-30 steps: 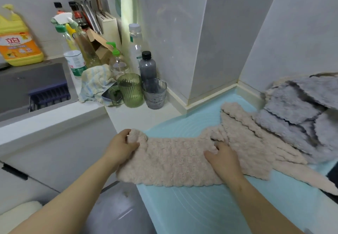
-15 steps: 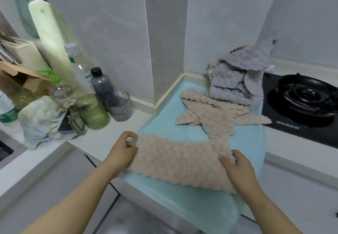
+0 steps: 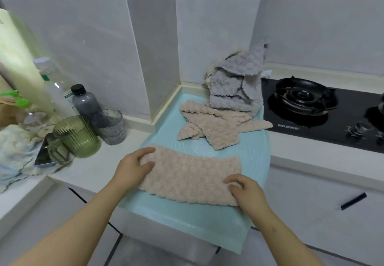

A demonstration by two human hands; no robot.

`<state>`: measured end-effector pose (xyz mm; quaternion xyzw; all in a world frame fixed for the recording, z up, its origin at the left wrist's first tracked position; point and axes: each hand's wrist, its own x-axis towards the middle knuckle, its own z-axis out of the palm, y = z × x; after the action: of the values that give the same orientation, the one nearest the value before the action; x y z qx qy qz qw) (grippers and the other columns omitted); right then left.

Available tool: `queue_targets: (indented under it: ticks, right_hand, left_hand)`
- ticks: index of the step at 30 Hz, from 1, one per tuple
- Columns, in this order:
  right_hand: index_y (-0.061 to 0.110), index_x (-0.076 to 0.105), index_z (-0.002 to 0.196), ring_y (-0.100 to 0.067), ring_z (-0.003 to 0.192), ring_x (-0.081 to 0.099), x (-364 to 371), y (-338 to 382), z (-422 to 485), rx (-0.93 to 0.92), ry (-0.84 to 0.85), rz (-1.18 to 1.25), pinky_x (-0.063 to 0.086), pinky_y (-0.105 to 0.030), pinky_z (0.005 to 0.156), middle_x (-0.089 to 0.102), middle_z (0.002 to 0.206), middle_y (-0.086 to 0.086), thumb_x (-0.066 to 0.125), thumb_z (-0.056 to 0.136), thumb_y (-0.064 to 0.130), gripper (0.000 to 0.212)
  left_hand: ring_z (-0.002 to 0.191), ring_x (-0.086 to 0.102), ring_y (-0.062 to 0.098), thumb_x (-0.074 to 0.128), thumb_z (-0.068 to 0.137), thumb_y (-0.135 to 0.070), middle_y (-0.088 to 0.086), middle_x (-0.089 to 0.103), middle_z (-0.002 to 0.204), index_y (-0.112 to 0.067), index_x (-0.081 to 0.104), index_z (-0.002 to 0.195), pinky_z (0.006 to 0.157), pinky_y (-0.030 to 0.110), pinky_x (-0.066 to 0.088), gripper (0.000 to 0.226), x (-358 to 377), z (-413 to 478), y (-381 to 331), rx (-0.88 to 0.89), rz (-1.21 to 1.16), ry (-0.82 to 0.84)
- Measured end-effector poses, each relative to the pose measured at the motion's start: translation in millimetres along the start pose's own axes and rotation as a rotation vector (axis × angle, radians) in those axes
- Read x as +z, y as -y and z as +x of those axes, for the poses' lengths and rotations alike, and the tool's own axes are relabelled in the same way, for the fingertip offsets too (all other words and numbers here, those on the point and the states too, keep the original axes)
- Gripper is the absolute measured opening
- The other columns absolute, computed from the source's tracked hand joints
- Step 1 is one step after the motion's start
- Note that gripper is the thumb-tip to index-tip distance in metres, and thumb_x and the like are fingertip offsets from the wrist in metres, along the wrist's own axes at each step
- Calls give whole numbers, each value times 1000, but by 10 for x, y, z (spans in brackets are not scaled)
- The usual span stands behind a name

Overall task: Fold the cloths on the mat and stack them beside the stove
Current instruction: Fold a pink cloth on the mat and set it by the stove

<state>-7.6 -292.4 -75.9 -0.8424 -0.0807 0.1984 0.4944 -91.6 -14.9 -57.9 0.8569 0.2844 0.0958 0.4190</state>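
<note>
A beige fluffy cloth, folded into a long strip, lies across the near part of the light blue mat. My left hand grips its left end, fingers curled over the edge. At the strip's right end, my right hand holds the near corner with curled fingers. Farther back on the mat lie loose beige cloths. Behind them a heap of grey cloths leans in the corner beside the black gas stove.
On the white counter to the left stand a green ribbed cup, a clear glass, a dark bottle, a phone and a pale rag. The mat's near edge overhangs the counter. Tiled walls close the back.
The view swung right, from the sink side toward the stove. The beige strip was pulled apart from the other beige cloths and now lies alone near me, both hands still at its ends.
</note>
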Motion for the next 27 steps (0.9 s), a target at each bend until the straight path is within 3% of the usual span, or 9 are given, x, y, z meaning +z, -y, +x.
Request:
queue_targets:
  ticks: [3,7,9,15,19,21,23,25,27]
  right_hand:
    - [25,65,85,-9,95,57,56,-6,-32,11,-40,6,40,-7,69,61,100,14,54,85,-1,28]
    - [32,47,120,-12,88,56,135,77,-15,99,7,-78,45,-18,65,54,113,4,64,78,7,52]
    - [33,37,131,-11,85,53,157,146,18,120,-27,-66,41,-17,61,48,114,5,66,80,18,61]
    - [25,54,124,-18,102,55,225,226,158,72,-197,-46,43,-29,87,57,120,6,58,87,14,39]
    - [20,62,117,-21,104,57,179,227,155,33,-370,-3,41,-26,90,62,122,0,56,88,8,32]
    - [21,57,124,-20,110,55,153,199,140,56,-339,2,42,-29,92,58,126,0,57,87,9,38]
    - [24,46,134,-19,112,53,156,174,115,94,-262,18,45,-35,96,53,129,1,61,87,14,51]
    - [26,35,140,-19,108,53,158,166,93,131,-255,34,45,-35,95,51,129,-1,63,86,19,62]
    - [25,28,144,-21,103,53,148,167,75,161,-275,17,45,-34,90,53,125,-4,64,86,23,68]
  left_hand:
    - [105,52,12,67,82,-14,-7,58,118,-30,60,118,88,27,41,40,-139,127,4,80,-5,-8]
    - [124,44,17,62,86,-28,-1,45,139,-27,43,136,101,30,35,53,-137,270,186,43,383,215]
    - [129,39,18,59,88,-33,1,40,142,-24,38,139,104,31,32,56,-64,275,225,12,386,248]
    - [125,45,17,58,86,-9,1,51,135,-17,58,124,101,20,28,38,89,308,183,164,221,71]
    - [117,52,19,62,84,-7,0,60,124,-13,66,112,92,15,30,29,47,338,162,196,167,-31]
    - [121,47,24,61,84,-9,2,51,134,-17,65,113,97,24,32,31,55,355,199,214,312,-18]
    - [124,42,32,55,85,-16,7,39,144,-20,62,118,99,37,37,34,120,349,192,264,499,-76]
    - [130,41,37,44,87,-35,13,39,145,-18,61,121,101,45,38,42,246,308,98,393,487,-55]
    - [144,17,30,13,80,-67,6,22,155,-27,43,138,113,44,20,77,411,236,-28,474,487,126]
